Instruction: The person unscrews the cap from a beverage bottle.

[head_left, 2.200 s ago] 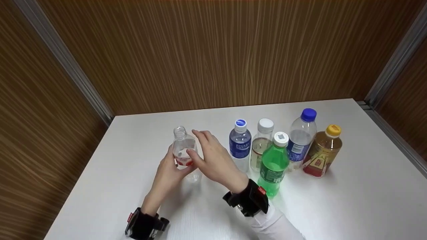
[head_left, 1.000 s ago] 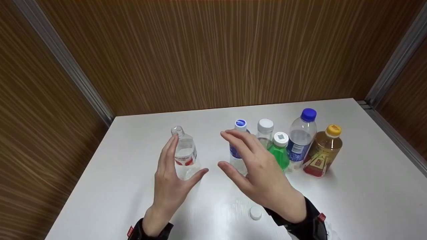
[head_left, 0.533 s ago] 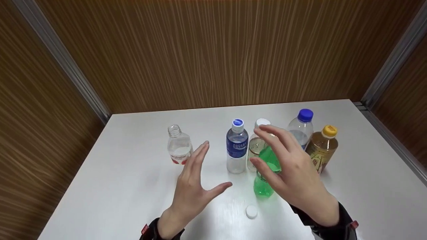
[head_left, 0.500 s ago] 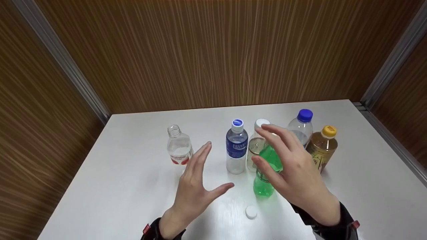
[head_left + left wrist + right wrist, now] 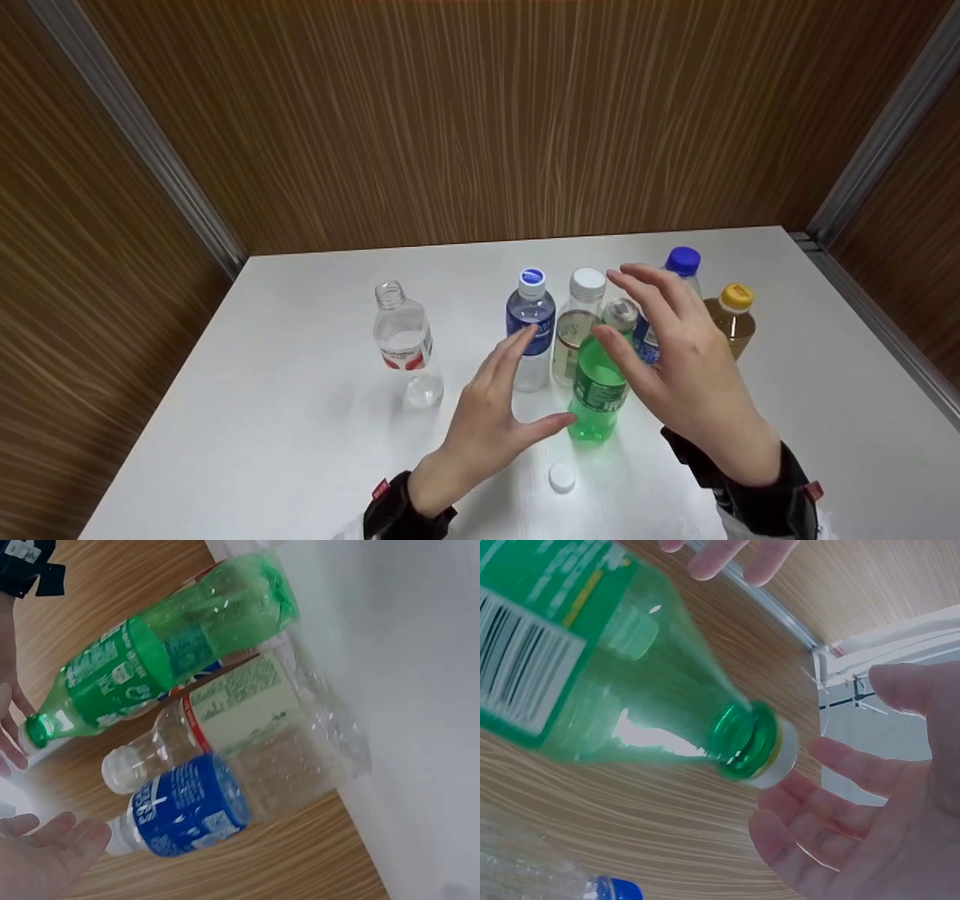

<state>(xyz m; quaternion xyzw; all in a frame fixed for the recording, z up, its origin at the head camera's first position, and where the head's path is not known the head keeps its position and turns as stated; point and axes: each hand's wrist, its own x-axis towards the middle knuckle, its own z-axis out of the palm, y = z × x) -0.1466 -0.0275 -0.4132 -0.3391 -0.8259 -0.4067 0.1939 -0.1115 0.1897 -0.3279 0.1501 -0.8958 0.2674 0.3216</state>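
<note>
A person's two bare hands hover over a white table (image 5: 300,420) set against wood-grain walls; the left hand (image 5: 491,420) is spread open, fingers straight, thumb tip just beside the base of a green soda bottle (image 5: 596,382), holding nothing; the right hand (image 5: 686,360) is also open, fingers loosely spread around the bottle's white cap (image 5: 619,310), near it but not clearly touching; the right wrist view shows the cap still on the green neck, with fingertips close by. The green bottle stands upright in front of a row of capped bottles: a blue-labelled water bottle (image 5: 530,330), a clear bottle with a white cap (image 5: 576,322), a bottle with a blue cap (image 5: 679,270) and an amber drink with a yellow cap (image 5: 731,319). Well to the left stands a clear bottle with a red label (image 5: 401,337), its neck already open; a loose white cap (image 5: 561,477) lies on the table near the person. Judging by this, one bottle is uncapped and five remain closed.
</note>
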